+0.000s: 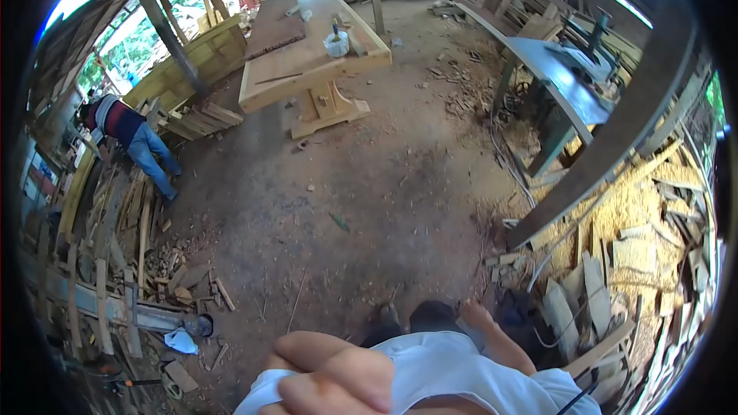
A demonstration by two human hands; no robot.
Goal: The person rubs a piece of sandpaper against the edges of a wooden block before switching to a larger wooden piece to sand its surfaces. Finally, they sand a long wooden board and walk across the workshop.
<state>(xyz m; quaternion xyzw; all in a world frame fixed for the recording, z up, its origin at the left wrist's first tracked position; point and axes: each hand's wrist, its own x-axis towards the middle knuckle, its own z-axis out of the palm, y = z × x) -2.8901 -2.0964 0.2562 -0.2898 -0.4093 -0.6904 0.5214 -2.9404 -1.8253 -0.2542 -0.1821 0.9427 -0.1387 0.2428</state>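
My left hand [338,380] is raised close to the camera, in front of the white shirt [461,365] I wear. Its fingers look curled in, and whatever may be inside them is hidden. Lower down on the other side, my right hand [474,312] hangs beside my dark trousers [436,315]. It is small in view, its fingers do not show clearly, and no object stands out in it. Around my feet lies the dirt floor [338,253], strewn with wood chips.
Ahead stands a wooden table [350,15] bearing a white tub [336,44] and a brown board [274,33]. A machine with a metal top [550,69] is to the right, behind a slanted post [600,146]. Wood scraps [592,292] and sawdust lie below. A person [134,134] bends over at left.
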